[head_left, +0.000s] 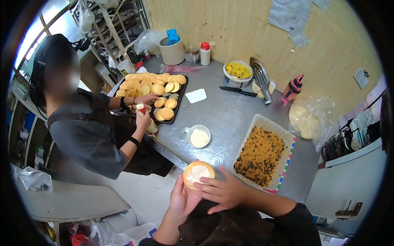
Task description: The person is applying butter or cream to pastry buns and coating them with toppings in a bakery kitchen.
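Observation:
A round, flat golden cake (208, 169) with white cream (196, 174) spread over its top rests in my left hand (183, 198), whose fingers curl around its edge. Over the near right side of this cake, my right hand (223, 189) reaches with fingers stretched and spread. Its fingertips meet the cream, and nothing is gripped in it. Just beyond the cake, a small white bowl with a handle (191, 130) holds more pale cream. To the right of my hands, a rectangular tray (250, 138) is filled with orange-brown floss and dark flakes.
At left, a co-worker (88, 131) holds a bottle beside a black baking tray (180, 92) of round cakes. A white scraper (195, 96), a knife (238, 91), a tub of yellow filling (238, 78), metal tongs (262, 82), a pink bottle (292, 89) and bagged dough (305, 119) occupy the steel table.

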The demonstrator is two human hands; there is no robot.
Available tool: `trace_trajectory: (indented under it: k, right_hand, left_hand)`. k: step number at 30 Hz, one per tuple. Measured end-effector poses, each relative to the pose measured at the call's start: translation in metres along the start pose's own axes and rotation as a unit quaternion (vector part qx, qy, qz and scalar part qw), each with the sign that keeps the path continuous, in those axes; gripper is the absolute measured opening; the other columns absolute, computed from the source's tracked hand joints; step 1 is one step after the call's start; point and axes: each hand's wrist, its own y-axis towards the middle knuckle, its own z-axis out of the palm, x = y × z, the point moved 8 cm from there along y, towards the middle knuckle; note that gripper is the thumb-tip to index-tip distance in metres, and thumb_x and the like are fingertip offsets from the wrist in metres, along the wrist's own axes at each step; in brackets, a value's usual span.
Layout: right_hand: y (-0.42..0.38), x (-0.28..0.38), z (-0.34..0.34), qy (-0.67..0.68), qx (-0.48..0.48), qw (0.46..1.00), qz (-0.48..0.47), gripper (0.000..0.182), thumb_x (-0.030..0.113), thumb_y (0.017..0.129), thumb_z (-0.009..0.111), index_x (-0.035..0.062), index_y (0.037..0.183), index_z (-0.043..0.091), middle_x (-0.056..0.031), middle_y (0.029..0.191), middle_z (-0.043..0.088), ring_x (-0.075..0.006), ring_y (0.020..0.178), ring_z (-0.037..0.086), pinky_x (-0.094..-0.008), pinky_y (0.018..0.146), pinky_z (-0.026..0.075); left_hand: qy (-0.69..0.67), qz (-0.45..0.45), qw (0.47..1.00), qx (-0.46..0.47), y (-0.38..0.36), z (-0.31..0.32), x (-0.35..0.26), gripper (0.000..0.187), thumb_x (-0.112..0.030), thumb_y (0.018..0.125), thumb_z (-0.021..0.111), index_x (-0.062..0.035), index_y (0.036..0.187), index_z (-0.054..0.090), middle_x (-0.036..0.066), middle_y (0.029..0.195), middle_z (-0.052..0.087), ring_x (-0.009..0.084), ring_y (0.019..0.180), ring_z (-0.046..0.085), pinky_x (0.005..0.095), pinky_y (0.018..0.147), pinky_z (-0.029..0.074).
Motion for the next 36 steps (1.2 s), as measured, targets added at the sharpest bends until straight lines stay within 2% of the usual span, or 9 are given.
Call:
trace_trajectory:
  k: [4,7,8,11,15,23,26,33,36]
  right_hand:
    - [-0.003,-0.029,-0.017,-0.034,-0.029,0.995,0.092,0.075,0.062,0.082,0.054,0.0099,0.136,0.047,-0.0046,0.143,0.045,-0.0186,0.136,0.038,-0.0639,0.108,0.013]
    - [0.020,-0.020,-0.009,0.009,0.007,0.996,0.085,0.075,0.067,0.083,0.050,0.0127,0.135,0.050,-0.0054,0.141,0.047,-0.0200,0.134,0.040,-0.0661,0.108,0.005]
    - [0.017,-0.011,-0.006,0.013,-0.001,0.998,0.058,0.072,0.062,0.083,0.053,0.0116,0.135,0.049,-0.0053,0.145,0.042,-0.0174,0.138,0.034,-0.0648,0.107,0.012]
    - [-0.009,-0.007,0.000,-0.003,0.035,0.999,0.016,0.073,0.063,0.083,0.052,0.0124,0.135,0.049,-0.0049,0.146,0.041,-0.0173,0.138,0.034,-0.0651,0.107,0.012]
    - [-0.001,-0.033,-0.028,-0.059,-0.008,0.991,0.118,0.074,0.064,0.083,0.050,0.0116,0.136,0.048,-0.0036,0.147,0.041,-0.0171,0.138,0.035,-0.0649,0.105,0.016]
    - [-0.011,-0.001,-0.025,-0.026,-0.057,0.997,-0.047,0.072,0.060,0.084,0.053,0.0067,0.133,0.049,-0.0047,0.142,0.046,-0.0193,0.134,0.040,-0.0576,0.105,0.024]
    - [-0.005,-0.024,-0.030,-0.012,-0.057,0.994,0.096,0.072,0.059,0.084,0.053,0.0069,0.133,0.049,-0.0053,0.143,0.046,-0.0200,0.134,0.041,-0.0577,0.106,0.022]
    - [-0.001,0.004,-0.005,0.064,-0.005,0.998,0.021,0.076,0.062,0.082,0.053,0.0061,0.134,0.048,-0.0095,0.144,0.044,-0.0219,0.136,0.038,-0.0623,0.106,0.019]
    - [-0.004,-0.020,-0.009,0.081,-0.041,0.984,0.153,0.075,0.061,0.083,0.053,0.0059,0.134,0.048,-0.0095,0.145,0.043,-0.0221,0.137,0.036,-0.0630,0.106,0.018]
  left_hand:
    - [-0.004,-0.011,1.000,-0.009,-0.001,0.002,0.003,0.057,-0.043,0.103,0.024,-0.0076,0.148,0.024,0.014,0.146,0.037,0.0274,0.133,0.039,0.0441,0.111,0.030]
    - [0.000,-0.021,1.000,0.005,0.003,0.008,0.006,0.057,-0.042,0.103,0.025,-0.0074,0.148,0.023,0.013,0.146,0.037,0.0271,0.133,0.039,0.0444,0.110,0.032]
    - [-0.003,-0.021,1.000,0.013,0.003,0.010,0.005,0.057,-0.041,0.103,0.025,-0.0072,0.148,0.022,0.012,0.146,0.037,0.0268,0.133,0.039,0.0444,0.109,0.033]
    - [-0.017,-0.007,1.000,0.006,0.003,0.001,0.000,0.057,-0.041,0.103,0.025,-0.0072,0.148,0.022,0.012,0.146,0.038,0.0269,0.133,0.039,0.0444,0.110,0.033]
    - [-0.001,-0.023,1.000,-0.017,0.003,0.005,0.006,0.060,-0.046,0.102,0.024,-0.0077,0.148,0.023,0.014,0.146,0.037,0.0270,0.133,0.040,0.0430,0.109,0.034]
    - [0.005,0.004,1.000,0.025,0.003,0.005,-0.002,0.070,-0.056,0.098,0.025,-0.0077,0.149,0.020,0.020,0.144,0.039,0.0322,0.133,0.039,0.0468,0.110,0.031]
    - [-0.055,-0.001,0.998,0.008,0.003,0.006,0.001,0.068,-0.055,0.099,0.025,-0.0080,0.149,0.021,0.022,0.145,0.035,0.0332,0.134,0.037,0.0465,0.111,0.031]
    - [-0.049,0.044,0.998,0.014,0.007,0.009,-0.002,0.062,-0.048,0.101,0.023,-0.0101,0.149,0.020,0.023,0.149,0.028,0.0369,0.137,0.031,0.0470,0.113,0.027]
    - [-0.062,0.050,0.997,0.006,0.007,0.009,-0.001,0.064,-0.051,0.100,0.024,-0.0108,0.149,0.019,0.023,0.149,0.028,0.0374,0.137,0.030,0.0479,0.114,0.025]
